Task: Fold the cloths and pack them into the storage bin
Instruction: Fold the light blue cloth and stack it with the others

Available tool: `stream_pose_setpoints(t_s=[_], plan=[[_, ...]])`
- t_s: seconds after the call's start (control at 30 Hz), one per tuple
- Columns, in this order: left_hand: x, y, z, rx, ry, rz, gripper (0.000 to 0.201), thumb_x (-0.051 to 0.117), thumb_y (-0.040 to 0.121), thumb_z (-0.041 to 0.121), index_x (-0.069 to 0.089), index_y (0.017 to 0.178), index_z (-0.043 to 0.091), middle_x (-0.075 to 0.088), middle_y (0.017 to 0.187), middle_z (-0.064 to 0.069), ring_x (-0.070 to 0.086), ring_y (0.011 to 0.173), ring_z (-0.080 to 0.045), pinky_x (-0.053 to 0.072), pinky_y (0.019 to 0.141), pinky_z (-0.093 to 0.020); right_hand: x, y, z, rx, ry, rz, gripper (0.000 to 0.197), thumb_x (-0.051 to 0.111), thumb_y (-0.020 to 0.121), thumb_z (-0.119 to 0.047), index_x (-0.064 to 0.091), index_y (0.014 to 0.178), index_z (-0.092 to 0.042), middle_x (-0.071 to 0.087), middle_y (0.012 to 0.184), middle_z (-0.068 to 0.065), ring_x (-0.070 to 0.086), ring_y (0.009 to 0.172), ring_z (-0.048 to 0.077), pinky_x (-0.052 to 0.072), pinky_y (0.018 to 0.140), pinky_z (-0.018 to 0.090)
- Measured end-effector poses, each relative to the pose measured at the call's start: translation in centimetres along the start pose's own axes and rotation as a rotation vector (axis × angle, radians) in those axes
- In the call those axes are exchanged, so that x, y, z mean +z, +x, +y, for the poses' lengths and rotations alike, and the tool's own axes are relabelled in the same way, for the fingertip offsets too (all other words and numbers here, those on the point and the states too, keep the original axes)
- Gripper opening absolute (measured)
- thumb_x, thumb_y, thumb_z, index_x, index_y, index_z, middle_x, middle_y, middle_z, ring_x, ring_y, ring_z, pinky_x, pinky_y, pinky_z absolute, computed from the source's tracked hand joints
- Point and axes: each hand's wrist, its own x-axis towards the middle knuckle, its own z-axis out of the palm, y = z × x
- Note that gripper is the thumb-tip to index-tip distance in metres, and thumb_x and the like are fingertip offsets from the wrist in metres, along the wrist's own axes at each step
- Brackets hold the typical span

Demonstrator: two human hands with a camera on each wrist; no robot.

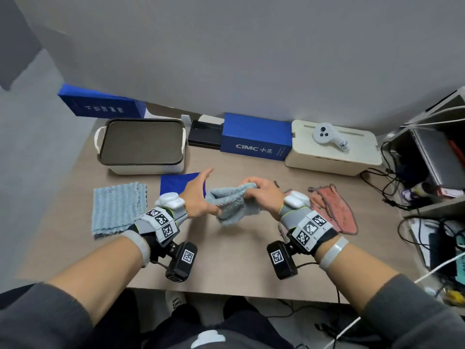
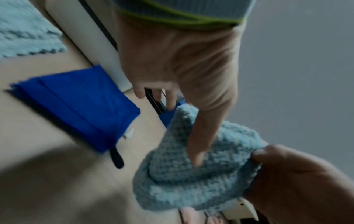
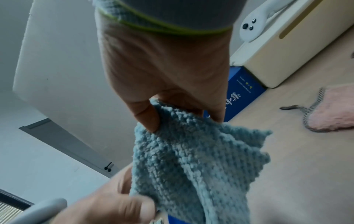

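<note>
Fluffy blue-grey terry fills the space between my hands: the small cloth (image 1: 232, 205) hangs bunched above the table (image 1: 226, 260), lifted clear of it at the middle of the desk. My right hand (image 1: 261, 195) has one top corner pinched between thumb and curled fingers, and the right wrist view shows that pinch plainly, thumb pressed into the pile. My left hand (image 1: 198, 197) has its thumb (image 2: 201, 136) laid across the cloth's lower left edge, while the other fingers (image 1: 205, 176) stretch out straight and away from it; whether anything clamps the fabric from beneath I cannot tell. To my left lies a ribbed light blue cloth (image 1: 120, 210), flat on the table, and just beyond my left hand sits a folded royal blue cloth (image 1: 176, 183). To my right a pink cloth (image 1: 332, 205) lies rumpled, well apart from the one I hold. At the back left stands the storage bin (image 1: 141, 144), cream with a dark rim. Further right along the wall are a blue box (image 1: 254, 139) and a cream box (image 1: 332, 149) with a white controller (image 1: 327, 136) on its lid.
</note>
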Motion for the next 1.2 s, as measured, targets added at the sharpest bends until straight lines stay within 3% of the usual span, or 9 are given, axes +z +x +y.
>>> stream_pose_setpoints(t_s=[0.2, 0.3, 0.4, 0.6, 0.73, 0.83, 0.93, 1.07, 1.2], plan=[[-3.3, -2.4, -4.1, 0.070, -0.137, 0.013, 0.015, 0.081, 0.072, 0.029, 0.068, 0.079, 0.028, 0.066, 0.072, 0.011, 0.058, 0.067, -0.006, 0.045, 0.061, -0.015, 3.1, 2.6, -0.8, -0.016, 0.005, -0.095, 0.019, 0.051, 0.086, -0.003, 0.060, 0.081, -0.019, 0.059, 0.078, 0.000, 0.055, 0.074, 0.013, 0.045, 0.062, 0.024], [-5.7, -4.2, -6.1, 0.071, -0.240, 0.116, 0.009, 0.077, 0.079, 0.032, 0.071, 0.084, 0.027, 0.071, 0.075, 0.010, 0.063, 0.068, -0.005, 0.050, 0.064, -0.023, 6.0, 3.8, -0.7, -0.014, -0.026, -0.136, 0.019, 0.054, 0.091, -0.008, 0.060, 0.081, -0.023, 0.063, 0.082, 0.000, 0.059, 0.081, 0.017, 0.052, 0.074, 0.033], [-7.9, -5.6, -7.6, 0.012, -0.278, 0.275, 0.004, 0.062, 0.092, 0.031, 0.064, 0.095, 0.030, 0.070, 0.081, 0.019, 0.064, 0.077, 0.004, 0.047, 0.071, -0.015, 9.6, 4.7, -1.7, -0.065, -0.054, -0.139, 0.008, 0.058, 0.094, -0.022, 0.064, 0.090, -0.018, 0.067, 0.082, 0.000, 0.059, 0.075, 0.011, 0.050, 0.070, 0.021], [-10.8, -6.6, -12.3, -0.143, -0.258, 0.408, 0.033, 0.041, 0.099, 0.048, 0.057, 0.110, 0.022, 0.066, 0.104, 0.007, 0.061, 0.097, -0.012, 0.043, 0.089, -0.029, 17.2, 7.6, -3.9, 0.056, 0.245, -0.173, 0.034, 0.059, 0.089, -0.045, 0.069, 0.103, -0.016, 0.074, 0.100, 0.001, 0.069, 0.092, 0.017, 0.055, 0.081, 0.033], [-12.7, -6.0, -18.6, -0.366, -0.434, 0.445, 0.086, 0.041, 0.077, 0.083, 0.056, 0.127, 0.015, 0.063, 0.128, -0.006, 0.059, 0.120, -0.023, 0.041, 0.108, -0.045, 23.2, 9.1, -4.1, 0.202, 0.132, -0.375, 0.020, 0.072, 0.086, -0.024, 0.066, 0.102, -0.014, 0.072, 0.106, 0.008, 0.070, 0.092, 0.020, 0.058, 0.082, 0.034], [-14.3, -6.9, -19.5, -0.471, -0.718, 0.443, 0.047, 0.069, 0.085, 0.040, 0.057, 0.120, 0.011, 0.068, 0.117, -0.013, 0.068, 0.097, -0.027, 0.056, 0.083, -0.040, 26.4, 11.2, -4.0, 0.219, 0.095, -0.288, 0.031, 0.070, 0.082, -0.024, 0.062, 0.110, -0.013, 0.070, 0.117, 0.012, 0.068, 0.104, 0.026, 0.054, 0.095, 0.046], [-15.1, -7.0, -21.0, -0.455, -0.810, 0.378, 0.053, 0.066, 0.081, -0.009, 0.046, 0.127, 0.006, 0.065, 0.113, -0.016, 0.066, 0.088, -0.025, 0.057, 0.062, -0.027, 28.0, 13.0, -3.8, 0.160, 0.006, -0.229, 0.038, 0.067, 0.085, -0.031, 0.058, 0.119, -0.017, 0.069, 0.117, 0.005, 0.067, 0.104, 0.021, 0.052, 0.098, 0.043], [-15.8, -5.8, -23.9, -0.473, -0.718, 0.489, 0.061, 0.069, 0.078, -0.011, 0.044, 0.132, 0.002, 0.064, 0.120, -0.019, 0.064, 0.104, -0.029, 0.051, 0.096, -0.050, 29.8, 14.6, -3.6, 0.129, -0.096, -0.175, 0.045, 0.065, 0.088, -0.036, 0.052, 0.127, -0.019, 0.066, 0.116, 0.000, 0.065, 0.105, 0.020, 0.050, 0.099, 0.038], [-15.2, -5.5, -25.4, -0.521, -0.426, 0.429, 0.072, 0.079, 0.072, 0.004, 0.045, 0.134, 0.012, 0.065, 0.118, -0.008, 0.063, 0.107, -0.025, 0.050, 0.097, -0.041, 30.5, 15.3, -3.3, 0.137, -0.362, -0.206, 0.047, 0.061, 0.088, -0.029, 0.048, 0.132, -0.020, 0.060, 0.089, -0.006, 0.061, 0.088, 0.021, 0.048, 0.083, 0.030]])
